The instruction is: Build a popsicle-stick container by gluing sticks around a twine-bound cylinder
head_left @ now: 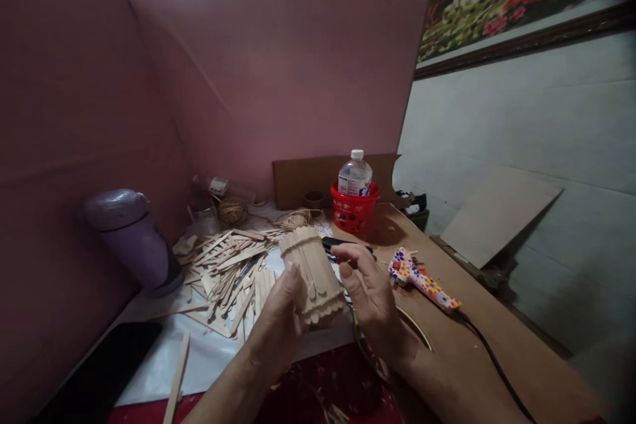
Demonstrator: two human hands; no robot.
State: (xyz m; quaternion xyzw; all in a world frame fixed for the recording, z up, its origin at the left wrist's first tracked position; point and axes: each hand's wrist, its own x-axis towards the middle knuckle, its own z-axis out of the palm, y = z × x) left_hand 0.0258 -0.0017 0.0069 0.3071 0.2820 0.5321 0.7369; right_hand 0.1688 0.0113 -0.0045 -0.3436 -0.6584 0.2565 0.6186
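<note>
A small barrel made of wooden craft sticks [313, 271], bound with twine near its top, is held tilted above the table. My left hand [278, 324] grips its lower left side, fingers wrapped round it. My right hand [370, 291] is beside its right side, fingers curled and touching the barrel's edge; whether it holds anything else is hidden. A heap of loose craft sticks [228, 271] lies on white paper just left of the barrel.
A flowered hot glue gun [420, 276] with a black cord lies on the wooden table to the right. A red tub [354, 211] holds a water bottle. A purple flask [132, 238], twine ball [231, 211], black phone [99, 374] and pink boards surround the workspace.
</note>
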